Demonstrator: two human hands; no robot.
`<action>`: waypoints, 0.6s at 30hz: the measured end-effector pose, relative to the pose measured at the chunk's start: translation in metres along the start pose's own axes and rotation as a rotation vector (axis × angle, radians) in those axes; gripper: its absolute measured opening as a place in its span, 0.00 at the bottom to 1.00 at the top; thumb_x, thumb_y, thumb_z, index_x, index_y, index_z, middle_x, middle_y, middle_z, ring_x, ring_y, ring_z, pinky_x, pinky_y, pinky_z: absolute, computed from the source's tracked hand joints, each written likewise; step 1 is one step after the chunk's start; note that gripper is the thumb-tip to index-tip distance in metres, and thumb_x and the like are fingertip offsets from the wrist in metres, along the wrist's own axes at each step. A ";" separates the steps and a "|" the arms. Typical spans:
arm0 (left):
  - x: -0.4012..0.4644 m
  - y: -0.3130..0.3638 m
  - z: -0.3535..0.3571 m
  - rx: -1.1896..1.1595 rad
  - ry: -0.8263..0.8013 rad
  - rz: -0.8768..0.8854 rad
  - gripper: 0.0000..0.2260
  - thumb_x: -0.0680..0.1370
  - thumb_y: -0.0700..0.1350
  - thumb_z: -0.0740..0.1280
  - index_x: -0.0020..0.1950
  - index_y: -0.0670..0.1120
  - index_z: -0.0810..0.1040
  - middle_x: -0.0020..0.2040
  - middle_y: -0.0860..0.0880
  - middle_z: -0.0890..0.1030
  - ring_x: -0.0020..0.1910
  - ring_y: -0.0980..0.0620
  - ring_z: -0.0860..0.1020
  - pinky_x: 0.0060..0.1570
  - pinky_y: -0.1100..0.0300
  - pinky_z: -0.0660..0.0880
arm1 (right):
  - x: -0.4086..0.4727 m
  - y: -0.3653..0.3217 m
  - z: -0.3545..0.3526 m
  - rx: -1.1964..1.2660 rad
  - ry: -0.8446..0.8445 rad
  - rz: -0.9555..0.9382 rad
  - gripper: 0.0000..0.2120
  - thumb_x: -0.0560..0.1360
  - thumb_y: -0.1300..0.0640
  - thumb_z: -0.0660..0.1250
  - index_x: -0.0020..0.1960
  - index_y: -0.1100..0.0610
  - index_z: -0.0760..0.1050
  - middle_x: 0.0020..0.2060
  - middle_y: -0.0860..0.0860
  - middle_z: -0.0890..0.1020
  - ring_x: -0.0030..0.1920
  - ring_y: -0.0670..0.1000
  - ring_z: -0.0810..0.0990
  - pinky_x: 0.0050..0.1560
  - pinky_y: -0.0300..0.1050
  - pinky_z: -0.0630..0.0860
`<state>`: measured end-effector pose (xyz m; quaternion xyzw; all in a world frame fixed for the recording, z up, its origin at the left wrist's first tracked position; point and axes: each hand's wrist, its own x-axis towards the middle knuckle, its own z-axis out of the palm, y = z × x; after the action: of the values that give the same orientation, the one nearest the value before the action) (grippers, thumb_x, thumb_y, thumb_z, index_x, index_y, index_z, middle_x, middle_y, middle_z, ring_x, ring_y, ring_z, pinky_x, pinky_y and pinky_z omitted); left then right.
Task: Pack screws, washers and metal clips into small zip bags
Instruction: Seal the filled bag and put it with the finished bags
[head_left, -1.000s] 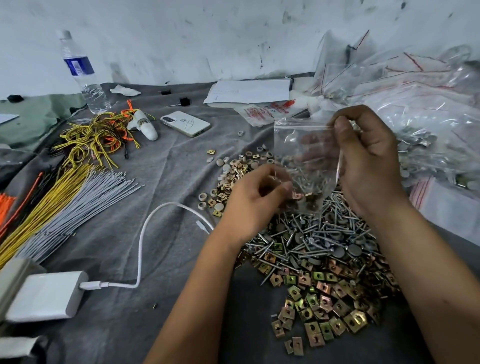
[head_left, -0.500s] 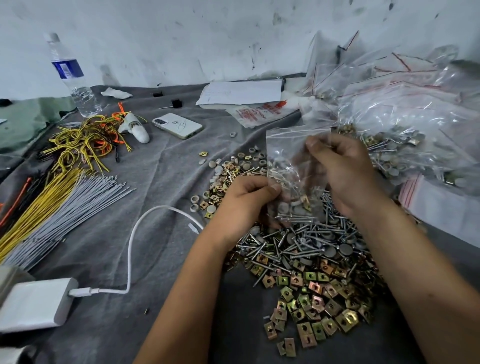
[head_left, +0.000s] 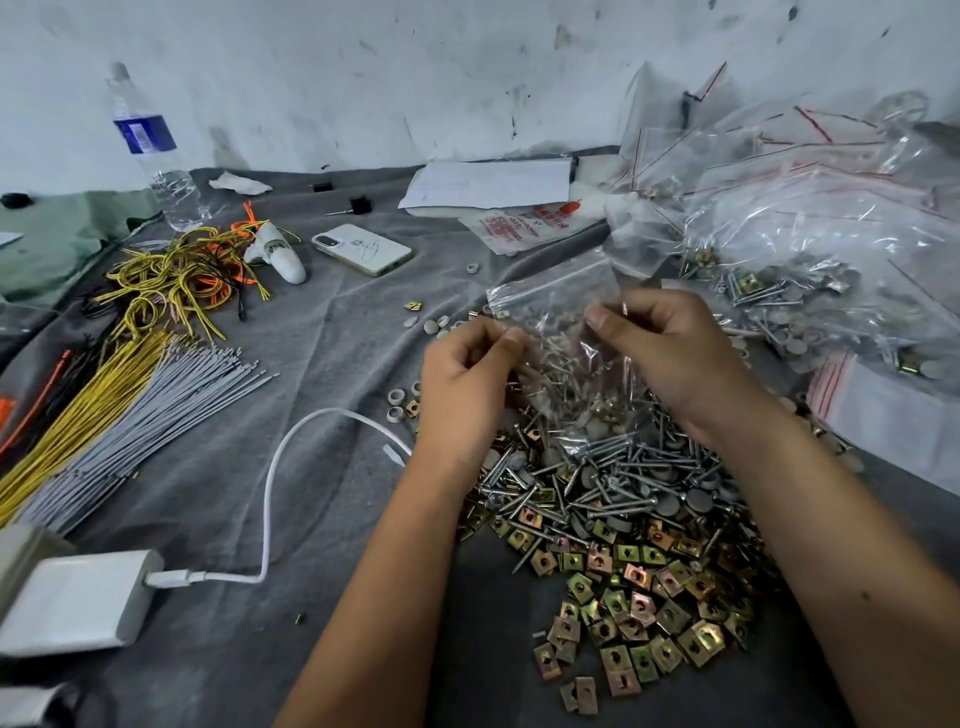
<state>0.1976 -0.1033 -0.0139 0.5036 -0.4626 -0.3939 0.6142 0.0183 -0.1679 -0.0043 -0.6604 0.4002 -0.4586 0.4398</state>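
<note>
A small clear zip bag (head_left: 558, 332) with screws, a few clips and round washers inside hangs just above the heap. My left hand (head_left: 465, 387) pinches its left edge between thumb and fingers. My right hand (head_left: 670, 358) pinches its right side near the top. Under the bag lies a pile of silver screws (head_left: 618, 467) mixed with grey round washers (head_left: 696, 501). Brass-coloured square metal clips (head_left: 628, 608) spread out in front of it, toward me.
Filled and empty zip bags (head_left: 810, 249) are heaped at the right. A phone (head_left: 362, 249), water bottle (head_left: 150, 150), yellow wires (head_left: 171, 280), grey wire bundle (head_left: 150, 410) and white charger (head_left: 72, 603) with cable (head_left: 270, 499) lie to the left on the grey cloth (head_left: 322, 332).
The bag has come down from upright in front of me to just above the pile. My right hand dropped lower; my left hand moved to the bag's left edge.
</note>
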 end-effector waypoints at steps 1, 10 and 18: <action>0.000 0.000 0.000 -0.006 0.016 0.023 0.08 0.84 0.41 0.67 0.45 0.45 0.80 0.47 0.36 0.84 0.39 0.44 0.81 0.34 0.54 0.77 | -0.001 -0.001 -0.001 0.013 -0.031 -0.018 0.04 0.78 0.54 0.71 0.47 0.48 0.86 0.43 0.49 0.88 0.47 0.47 0.87 0.55 0.49 0.82; -0.001 0.003 -0.003 0.047 0.040 0.152 0.03 0.82 0.40 0.70 0.49 0.43 0.83 0.42 0.38 0.84 0.36 0.47 0.80 0.33 0.50 0.78 | -0.002 -0.008 -0.003 0.210 0.000 -0.179 0.05 0.79 0.52 0.70 0.50 0.51 0.84 0.44 0.53 0.87 0.45 0.52 0.85 0.43 0.42 0.81; -0.006 0.007 -0.002 0.286 0.089 0.291 0.09 0.78 0.51 0.73 0.56 0.51 0.82 0.51 0.57 0.82 0.53 0.44 0.82 0.50 0.34 0.79 | -0.004 -0.009 -0.002 0.054 0.026 -0.341 0.05 0.78 0.56 0.72 0.50 0.46 0.84 0.43 0.47 0.87 0.43 0.47 0.85 0.43 0.38 0.80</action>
<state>0.1981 -0.0963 -0.0081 0.5304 -0.5542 -0.2088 0.6066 0.0169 -0.1622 0.0035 -0.7006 0.2753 -0.5458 0.3681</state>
